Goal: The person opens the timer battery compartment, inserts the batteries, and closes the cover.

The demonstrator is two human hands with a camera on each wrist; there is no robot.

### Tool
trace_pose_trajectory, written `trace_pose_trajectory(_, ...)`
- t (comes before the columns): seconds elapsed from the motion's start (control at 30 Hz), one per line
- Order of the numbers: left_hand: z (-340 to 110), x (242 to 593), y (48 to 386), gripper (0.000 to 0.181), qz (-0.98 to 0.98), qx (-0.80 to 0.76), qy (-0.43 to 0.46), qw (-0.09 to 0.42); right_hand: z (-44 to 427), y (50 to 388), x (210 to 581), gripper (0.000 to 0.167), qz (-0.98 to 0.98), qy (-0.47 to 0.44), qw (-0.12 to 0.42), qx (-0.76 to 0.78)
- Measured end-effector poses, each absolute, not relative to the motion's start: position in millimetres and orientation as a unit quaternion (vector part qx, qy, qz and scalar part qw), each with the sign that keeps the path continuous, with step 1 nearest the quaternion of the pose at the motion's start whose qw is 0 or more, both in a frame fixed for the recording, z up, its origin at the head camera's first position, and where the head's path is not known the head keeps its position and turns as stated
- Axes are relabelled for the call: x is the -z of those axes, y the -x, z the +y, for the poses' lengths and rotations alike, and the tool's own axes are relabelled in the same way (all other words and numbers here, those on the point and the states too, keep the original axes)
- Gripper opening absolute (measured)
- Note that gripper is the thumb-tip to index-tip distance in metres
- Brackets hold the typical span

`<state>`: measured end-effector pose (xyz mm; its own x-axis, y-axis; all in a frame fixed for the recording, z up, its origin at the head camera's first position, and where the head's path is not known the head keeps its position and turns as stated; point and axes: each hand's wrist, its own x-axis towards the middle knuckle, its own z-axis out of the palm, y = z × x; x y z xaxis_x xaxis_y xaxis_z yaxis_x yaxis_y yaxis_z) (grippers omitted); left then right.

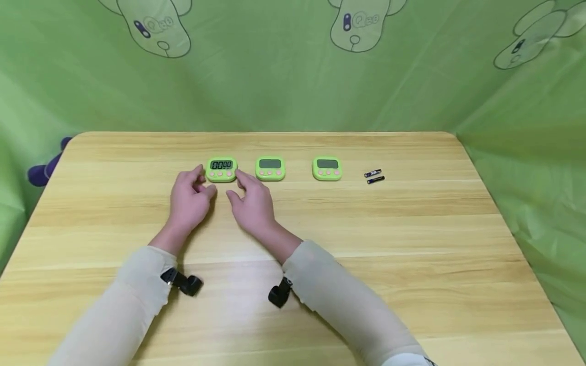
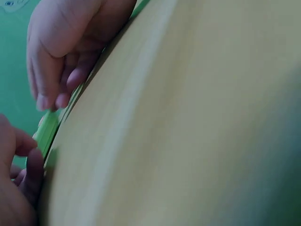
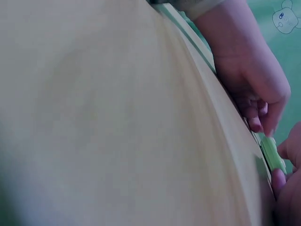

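A green digital timer (image 1: 222, 170) lies on the table with "00:00" on its display and pink buttons below. My left hand (image 1: 189, 201) is at its left side, with loosely bent fingers against or very near its edge. From the right, my right hand (image 1: 253, 203) touches the timer's edge with a fingertip; its thumb is held apart, in front. In the left wrist view, the same timer (image 2: 47, 133) shows edge-on between both hands. The right wrist view also has the timer (image 3: 272, 154) between the fingers of the two hands.
To the right stand two more green timers, a middle one (image 1: 270, 169) and a right one (image 1: 327, 169), both with blank displays. Two small dark batteries (image 1: 375, 179) lie farther right. A green curtain (image 1: 284, 91) hangs behind the wooden table (image 1: 412, 264).
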<state>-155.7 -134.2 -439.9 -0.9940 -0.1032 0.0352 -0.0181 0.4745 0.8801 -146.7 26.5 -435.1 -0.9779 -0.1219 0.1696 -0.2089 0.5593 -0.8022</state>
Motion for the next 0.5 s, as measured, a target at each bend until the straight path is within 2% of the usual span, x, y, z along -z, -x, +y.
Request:
trace_pose_trajectory(0.17,-118,442,137,0.051,-0.835,0.536,-0.071,0.102,45,136,435,0.044,-0.839,-0.121,0.034,-0.529)
trace_pose_trajectory(0.3,-101,443,124,0.045,-0.807,0.571,-0.059,0.139,62,126,435,0.040,-0.821,-0.128,0.037,-0.555)
trace_pose_trajectory(0.5,-71,444,111,0.042,-0.793,0.590,0.014,0.148,91,118,436,0.036,-0.812,-0.112,0.069,-0.569)
